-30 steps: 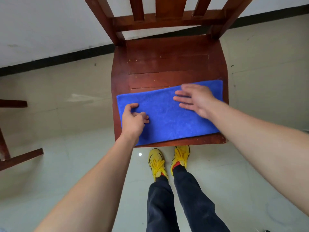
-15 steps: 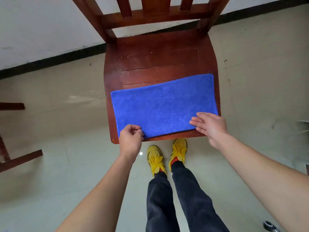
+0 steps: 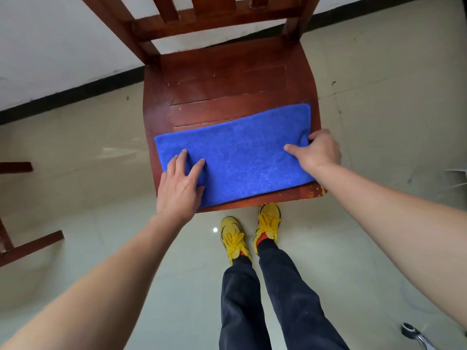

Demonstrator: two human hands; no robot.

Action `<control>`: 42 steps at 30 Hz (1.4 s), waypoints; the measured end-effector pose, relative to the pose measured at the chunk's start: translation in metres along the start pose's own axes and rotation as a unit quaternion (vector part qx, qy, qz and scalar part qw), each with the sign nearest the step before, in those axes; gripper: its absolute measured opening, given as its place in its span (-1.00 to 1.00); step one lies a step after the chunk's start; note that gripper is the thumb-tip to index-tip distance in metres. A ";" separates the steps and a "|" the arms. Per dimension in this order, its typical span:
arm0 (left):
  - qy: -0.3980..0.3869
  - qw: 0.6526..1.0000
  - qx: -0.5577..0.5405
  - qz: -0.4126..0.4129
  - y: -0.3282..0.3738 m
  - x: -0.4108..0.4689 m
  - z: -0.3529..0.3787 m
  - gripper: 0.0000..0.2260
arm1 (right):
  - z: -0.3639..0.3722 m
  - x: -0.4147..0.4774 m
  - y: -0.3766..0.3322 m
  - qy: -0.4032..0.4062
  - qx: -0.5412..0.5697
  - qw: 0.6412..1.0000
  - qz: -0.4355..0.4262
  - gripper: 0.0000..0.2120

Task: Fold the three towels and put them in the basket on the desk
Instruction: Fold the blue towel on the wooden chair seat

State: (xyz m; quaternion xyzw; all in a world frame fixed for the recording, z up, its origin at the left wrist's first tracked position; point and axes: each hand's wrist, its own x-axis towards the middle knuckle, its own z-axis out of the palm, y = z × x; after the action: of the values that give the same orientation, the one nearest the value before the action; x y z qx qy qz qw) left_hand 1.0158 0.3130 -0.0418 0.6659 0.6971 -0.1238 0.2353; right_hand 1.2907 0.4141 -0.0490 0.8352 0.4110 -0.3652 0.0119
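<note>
Your left hand (image 3: 179, 185) presses flat on the partly folded blue towel (image 3: 240, 157); your right hand (image 3: 318, 152) grips its end. Further folding and the basket remain.

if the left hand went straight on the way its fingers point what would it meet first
The left hand would cross more blue towel first, then likely bare chair seat.

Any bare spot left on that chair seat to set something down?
Yes: the back half of the seat, between backrest and towel, is bare. The front is crowded: the left hand lies on the towel, the right hand grips its end.
</note>
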 end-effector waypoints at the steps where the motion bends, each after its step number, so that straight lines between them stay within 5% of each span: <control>1: -0.014 1.000 0.011 0.003 -0.002 0.002 0.000 -0.43 | 0.001 0.004 -0.002 -0.011 0.026 0.999 0.035 -0.38; 7: -0.036 0.999 0.028 0.005 -0.003 -0.001 -0.003 -0.42 | -0.021 -0.002 -0.002 -0.129 0.194 0.971 0.049 -0.81; 11: -0.019 0.999 -0.014 -0.023 -0.002 -0.003 -0.010 -0.45 | -0.046 -0.021 -0.013 -0.096 0.149 0.981 -0.080 -0.78; 15: 0.025 0.989 -0.098 -0.107 -0.018 -0.021 -0.019 -0.65 | -0.030 -0.064 -0.051 -0.149 0.099 0.964 -0.196 -0.68; 20: 0.030 0.974 -0.123 -0.186 -0.049 -0.051 -0.021 -0.73 | 0.028 -0.102 -0.098 -0.160 0.013 0.953 -0.258 -0.65; 35: 0.071 0.942 -0.224 -0.240 -0.093 -0.078 -0.007 -0.71 | 0.141 -0.133 -0.139 -0.176 -0.110 0.954 -0.216 -0.57; 38: 0.082 0.945 -0.223 -0.224 -0.093 -0.069 -0.016 -0.72 | 0.135 -0.130 -0.139 -0.246 -0.014 0.954 -0.168 -0.61; 42: 0.112 0.957 -0.219 -0.152 -0.073 -0.038 -0.036 -0.75 | 0.102 -0.118 -0.117 -0.187 0.134 0.969 -0.094 -0.95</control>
State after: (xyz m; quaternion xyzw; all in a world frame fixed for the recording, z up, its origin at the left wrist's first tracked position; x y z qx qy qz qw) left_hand 0.9382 0.2912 -0.0024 0.4935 0.8222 0.0733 0.2741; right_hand 1.1014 0.3784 -0.0179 0.7036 0.4254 -0.5663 -0.0571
